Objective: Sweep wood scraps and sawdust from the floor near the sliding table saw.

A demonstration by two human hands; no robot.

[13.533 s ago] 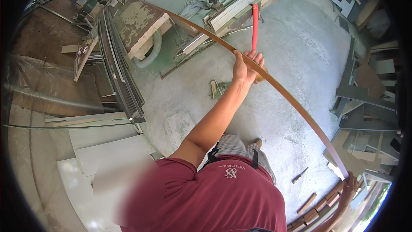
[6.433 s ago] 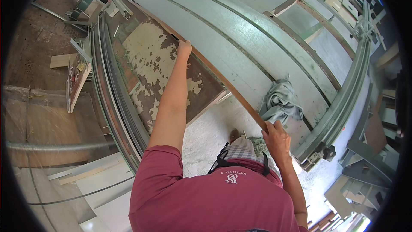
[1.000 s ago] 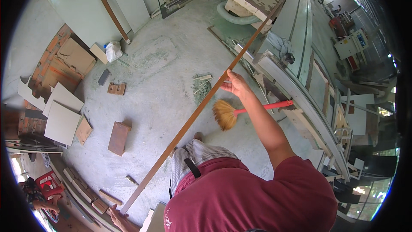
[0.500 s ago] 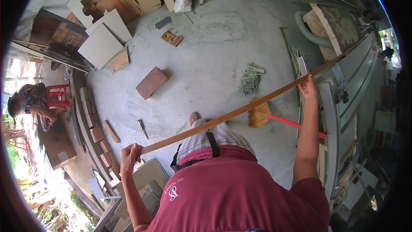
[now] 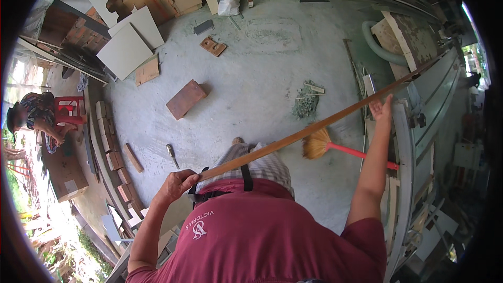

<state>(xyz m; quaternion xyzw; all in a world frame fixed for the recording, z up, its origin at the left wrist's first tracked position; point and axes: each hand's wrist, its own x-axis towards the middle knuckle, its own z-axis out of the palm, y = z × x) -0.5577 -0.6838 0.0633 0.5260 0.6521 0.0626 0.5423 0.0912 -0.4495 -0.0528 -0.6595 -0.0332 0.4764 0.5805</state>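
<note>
A long, thin brown wooden strip [image 5: 298, 135] slants across in front of my body, from low at the left to high at the right. My left hand [image 5: 178, 184] is closed round its near end, thumb along the top. Farther up the strip, my right hand [image 5: 381, 109] is just beneath it with fingers stretched out and palm turned up; its fingertips lie close to the strip, and whether they touch is unclear. The strip's far end runs over the metal-edged structure on the right. Below the strip is a broom [image 5: 316, 144] with straw bristles and a red handle.
On the concrete floor are a brown block-like box [image 5: 186, 99], a small hand tool [image 5: 172, 156], a wooden piece [image 5: 133, 158] and a debris heap [image 5: 305, 104]. Bricks [image 5: 114, 160] line the left edge. Beyond them a person [image 5: 39, 112] sits near a red chair [image 5: 76, 109].
My left hand has moved right and slightly inward with the strip's near end. My right hand has loosened, its fingers now spread below the strip. The strip has shifted toward the upper right.
</note>
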